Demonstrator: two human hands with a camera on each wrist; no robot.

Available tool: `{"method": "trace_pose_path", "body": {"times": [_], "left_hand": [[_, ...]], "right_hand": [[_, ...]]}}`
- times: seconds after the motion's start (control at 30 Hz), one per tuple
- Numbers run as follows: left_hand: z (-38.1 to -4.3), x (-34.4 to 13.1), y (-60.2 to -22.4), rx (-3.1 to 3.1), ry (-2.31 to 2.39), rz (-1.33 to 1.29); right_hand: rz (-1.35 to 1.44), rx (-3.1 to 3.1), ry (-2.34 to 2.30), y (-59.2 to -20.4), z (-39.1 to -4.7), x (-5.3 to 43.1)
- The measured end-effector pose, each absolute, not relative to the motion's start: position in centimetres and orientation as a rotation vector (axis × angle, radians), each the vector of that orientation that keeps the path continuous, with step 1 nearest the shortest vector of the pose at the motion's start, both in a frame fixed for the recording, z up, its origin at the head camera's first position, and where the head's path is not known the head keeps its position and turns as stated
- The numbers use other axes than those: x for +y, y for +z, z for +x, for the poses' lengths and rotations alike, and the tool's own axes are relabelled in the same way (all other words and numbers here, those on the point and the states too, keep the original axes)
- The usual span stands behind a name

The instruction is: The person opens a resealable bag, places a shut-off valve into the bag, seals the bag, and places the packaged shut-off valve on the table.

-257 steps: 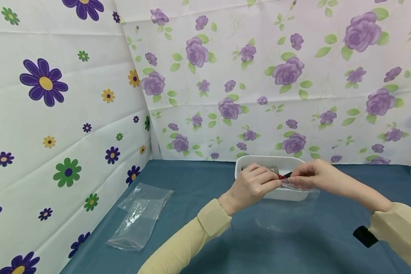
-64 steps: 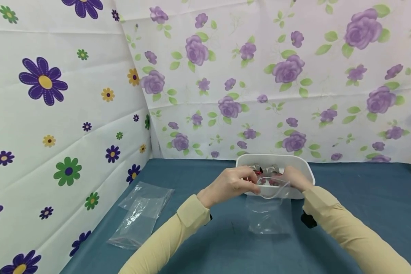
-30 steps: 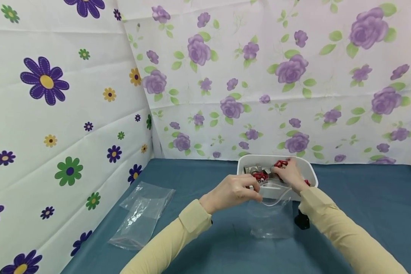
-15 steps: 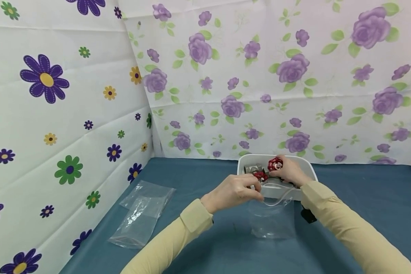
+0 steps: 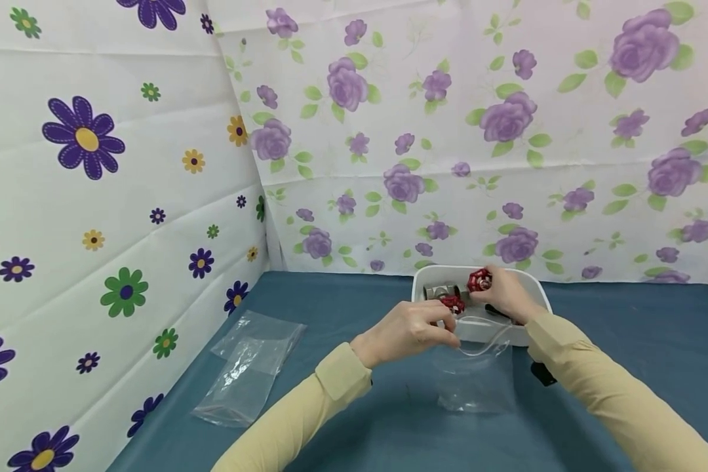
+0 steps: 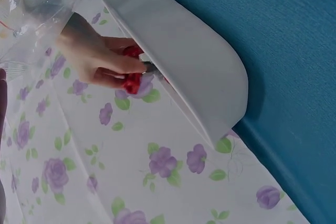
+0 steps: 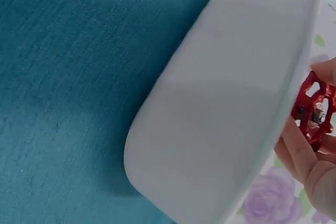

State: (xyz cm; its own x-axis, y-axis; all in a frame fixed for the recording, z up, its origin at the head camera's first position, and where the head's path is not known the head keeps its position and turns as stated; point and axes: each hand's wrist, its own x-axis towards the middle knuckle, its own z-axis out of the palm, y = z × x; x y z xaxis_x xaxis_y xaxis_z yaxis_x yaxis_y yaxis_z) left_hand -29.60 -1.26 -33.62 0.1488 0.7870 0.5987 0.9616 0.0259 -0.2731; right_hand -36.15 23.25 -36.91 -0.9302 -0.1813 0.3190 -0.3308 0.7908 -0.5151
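In the head view, my left hand (image 5: 410, 333) pinches the opening edge of a clear zip bag (image 5: 474, 387), which hangs in front of a white plastic tub (image 5: 533, 286). My right hand (image 5: 510, 296) reaches over the tub and grips a valve by its red handwheel (image 5: 479, 280). Both wrist views catch that hold: fingers curl round the red wheel (image 6: 131, 80) beside the tub rim, and the spoked handwheel (image 7: 315, 109) faces the right wrist camera. Another valve with a red wheel (image 5: 452, 303) and a metal body lies inside the tub, partly behind my left fingers.
A second clear bag (image 5: 244, 373) lies flat on the blue tablecloth (image 5: 377, 419) at the left. Flowered sheets (image 5: 342, 216) hang behind the table and along its left side. A black object (image 5: 543, 373) sits under my right cuff.
Earlier both hands were together at the bag's opening. My right hand then went into the tub and took hold of a valve, raising its red wheel. My left hand keeps the bag.
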Motion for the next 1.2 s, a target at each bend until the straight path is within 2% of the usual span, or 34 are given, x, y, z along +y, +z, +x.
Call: {"method": "trace_pose_path", "body": {"times": [0.37, 0.6, 0.83, 1.2], "left_hand": [[-29.8, -0.7, -33.7, -1.674, -0.361, -1.777], [-30.0, -0.5, -33.6, -1.655, -0.339, -1.757], [-30.2, -0.2, -33.6, -1.627, -0.302, -1.729], [-30.3, 0.0, -33.8, -1.61, -0.272, -1.707]], "right_hand": [[0.31, -2.689, 0.906, -32.1, -34.5, 24.9], [0.303, -2.665, 0.904, -30.5, -33.3, 25.8], [0.226, -2.745, 1.081, -28.2, -31.3, 26.1], [0.282, -2.72, 1.115, -24.4, -27.5, 25.2]]}}
